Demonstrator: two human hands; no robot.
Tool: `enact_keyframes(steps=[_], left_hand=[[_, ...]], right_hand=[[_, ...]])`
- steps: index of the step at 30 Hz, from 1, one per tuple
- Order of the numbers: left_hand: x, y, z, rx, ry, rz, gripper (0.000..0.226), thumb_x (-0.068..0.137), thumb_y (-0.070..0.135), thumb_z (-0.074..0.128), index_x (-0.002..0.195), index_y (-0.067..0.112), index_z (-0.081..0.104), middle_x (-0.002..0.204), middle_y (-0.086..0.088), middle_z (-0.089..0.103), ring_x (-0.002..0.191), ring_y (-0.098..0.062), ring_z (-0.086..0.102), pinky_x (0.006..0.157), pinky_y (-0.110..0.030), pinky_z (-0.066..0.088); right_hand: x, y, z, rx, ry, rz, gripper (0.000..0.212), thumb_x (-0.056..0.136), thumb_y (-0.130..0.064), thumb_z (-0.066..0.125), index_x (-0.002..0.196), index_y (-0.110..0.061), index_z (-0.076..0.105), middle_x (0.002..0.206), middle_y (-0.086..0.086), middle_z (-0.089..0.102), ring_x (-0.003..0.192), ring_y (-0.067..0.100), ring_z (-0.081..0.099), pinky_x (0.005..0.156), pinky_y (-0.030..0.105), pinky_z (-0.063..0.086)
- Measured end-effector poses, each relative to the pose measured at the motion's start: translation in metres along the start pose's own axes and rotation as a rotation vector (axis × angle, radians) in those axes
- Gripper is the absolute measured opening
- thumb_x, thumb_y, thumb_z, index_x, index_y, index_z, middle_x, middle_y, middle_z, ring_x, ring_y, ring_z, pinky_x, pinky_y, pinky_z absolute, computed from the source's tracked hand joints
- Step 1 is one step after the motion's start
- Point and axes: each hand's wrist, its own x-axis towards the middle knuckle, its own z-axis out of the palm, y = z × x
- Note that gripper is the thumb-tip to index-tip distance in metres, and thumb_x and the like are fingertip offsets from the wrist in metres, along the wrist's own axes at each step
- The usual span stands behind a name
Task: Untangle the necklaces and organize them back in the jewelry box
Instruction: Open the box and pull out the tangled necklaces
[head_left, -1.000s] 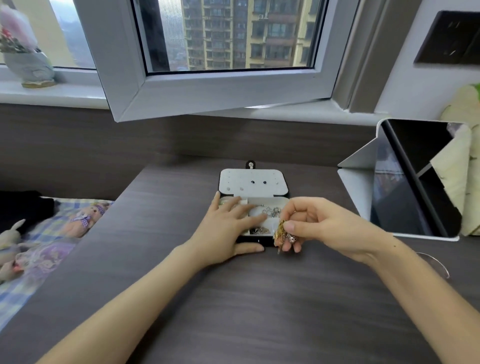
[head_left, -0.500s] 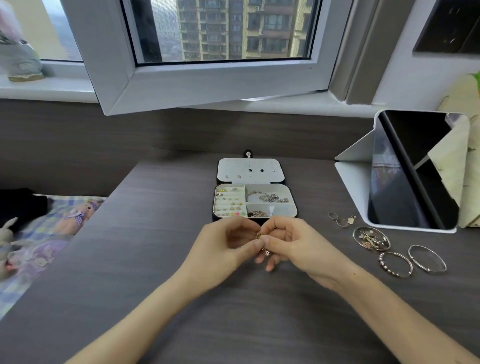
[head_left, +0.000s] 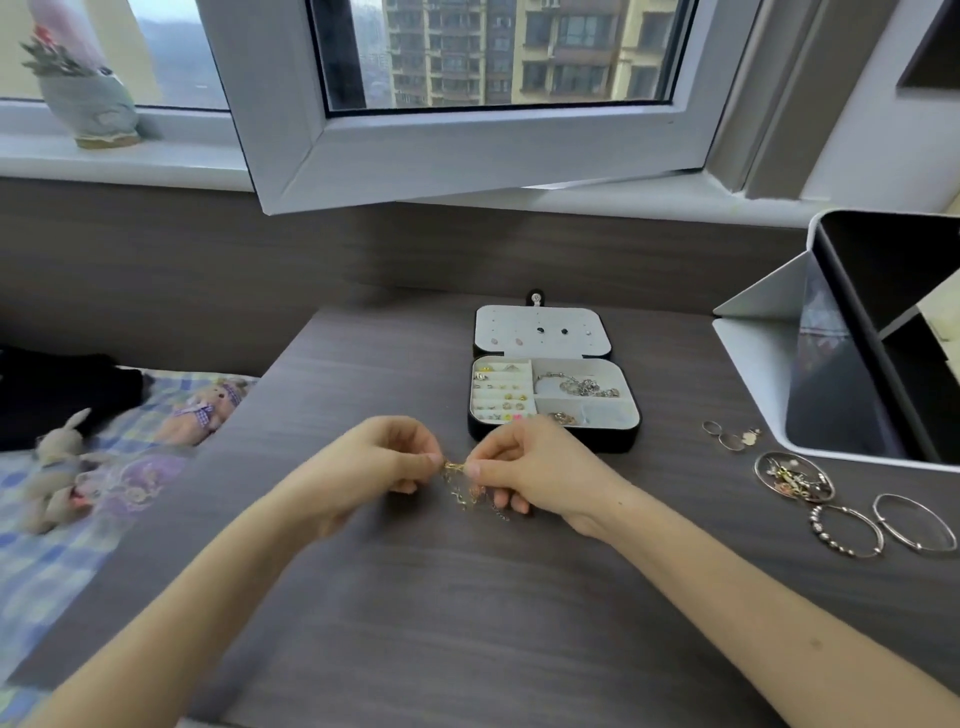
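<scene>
Open window sash (head_left: 467, 150) fills the top of the view, well beyond the grip. Dark wood-grain table (head_left: 467, 623) runs under both forearms. Bed with a checked sheet (head_left: 47, 582) lies far left of the grip, with two soft toys (head_left: 202, 410) on it. Tablet in a white folding stand (head_left: 769, 358) is propped upright, far right and beyond.

Both hands hover just above the table, fingertips facing each other. Left hand (head_left: 363, 467): thumb and forefinger pinch one end of the tangled necklaces (head_left: 462, 488), other fingers curled under. Right hand (head_left: 540, 473): thumb and forefinger pinch the other end, remaining fingers tucked. The tangle is gold. A short stretch is taut between the two pinches and the rest hangs in a loose clump below, blurred. Cannot tell whether the lowest links touch the table.

Jewelry box (head_left: 587, 440), black, lies open just beyond the right hand, lid (head_left: 540, 332) flat, facing up and dotted with studs. Inside, the left section holds rows of small earrings (head_left: 501, 397) and the upper right compartment holds a silver chain (head_left: 582, 387).

Right of the grip, well apart on the table: a plain bangle (head_left: 914, 522), a beaded bracelet (head_left: 844, 530) just beside it, a small round dish (head_left: 757, 470) holding mixed pieces, and a few loose rings (head_left: 730, 435).
</scene>
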Motion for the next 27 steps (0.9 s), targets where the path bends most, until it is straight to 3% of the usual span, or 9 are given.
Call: enact_keyframes(steps=[5,7,11,15,17,19,23,27], left_hand=[[-0.001,-0.005,-0.035,0.091,0.072,0.013,0.012,0.089,-0.004,0.057,0.081,0.004,0.059,0.077,-0.011,0.068,0.068,-0.013,0.062,0.063,-0.022,0.048],[0.001,-0.008,-0.043,0.122,0.112,0.006,0.012,0.089,-0.004,0.056,0.08,0.004,0.059,0.071,-0.011,0.066,0.062,-0.015,0.058,0.061,-0.025,0.044],[0.005,-0.017,-0.055,0.24,0.216,-0.015,0.015,0.087,-0.002,0.055,0.077,0.008,0.059,0.063,-0.003,0.061,0.051,-0.011,0.049,0.048,-0.015,0.038],[0.009,-0.023,-0.064,0.424,0.268,-0.014,0.016,0.086,0.002,0.053,0.076,0.014,0.058,0.063,0.0,0.061,0.056,-0.013,0.05,0.055,-0.022,0.041],[0.011,-0.025,-0.067,0.561,0.305,0.001,0.014,0.087,0.007,0.052,0.078,0.017,0.057,0.064,0.003,0.061,0.057,-0.01,0.05,0.051,-0.016,0.037],[0.014,-0.027,-0.068,0.656,0.347,0.021,0.013,0.088,0.011,0.052,0.08,0.021,0.056,0.068,0.006,0.059,0.061,-0.011,0.049,0.053,-0.019,0.037],[0.022,-0.032,-0.065,0.704,0.412,0.045,0.017,0.088,0.013,0.052,0.079,0.028,0.054,0.07,0.006,0.056,0.071,-0.021,0.054,0.063,-0.028,0.04],[0.026,-0.034,-0.06,0.724,0.474,0.056,0.007,0.09,0.02,0.054,0.095,0.022,0.058,0.078,0.0,0.06,0.08,-0.024,0.057,0.064,-0.028,0.037]], right_hand=[[0.029,-0.014,0.029,-0.245,0.027,-0.121,0.013,0.085,-0.01,0.062,0.073,-0.014,0.065,0.066,0.001,0.062,0.044,-0.001,0.047,0.047,0.013,0.036],[0.04,-0.017,0.037,-0.377,0.051,-0.176,0.012,0.085,-0.013,0.061,0.074,-0.018,0.065,0.067,-0.003,0.061,0.057,0.004,0.052,0.055,0.018,0.039],[0.059,-0.022,0.051,-0.577,0.123,-0.249,0.008,0.085,-0.018,0.06,0.08,-0.021,0.065,0.067,-0.013,0.052,0.079,0.015,0.055,0.067,0.024,0.04],[0.076,-0.024,0.062,-0.759,0.196,-0.276,0.01,0.089,-0.023,0.056,0.092,-0.022,0.065,0.099,-0.002,0.065,0.099,0.024,0.057,0.072,0.027,0.036],[0.083,-0.025,0.065,-0.823,0.209,-0.283,0.012,0.091,-0.023,0.055,0.095,-0.022,0.065,0.105,0.0,0.065,0.101,0.025,0.057,0.072,0.028,0.037],[0.089,-0.026,0.068,-0.865,0.212,-0.301,0.013,0.09,-0.022,0.054,0.095,-0.023,0.066,0.105,0.001,0.066,0.101,0.027,0.058,0.076,0.03,0.041],[0.095,-0.028,0.07,-0.936,0.204,-0.322,0.02,0.093,-0.022,0.051,0.106,-0.025,0.065,0.11,0.006,0.059,0.101,0.031,0.057,0.079,0.033,0.043],[0.091,-0.029,0.068,-0.978,0.206,-0.391,0.028,0.096,-0.018,0.046,0.121,-0.021,0.058,0.113,0.009,0.052,0.098,0.034,0.058,0.073,0.033,0.041]])
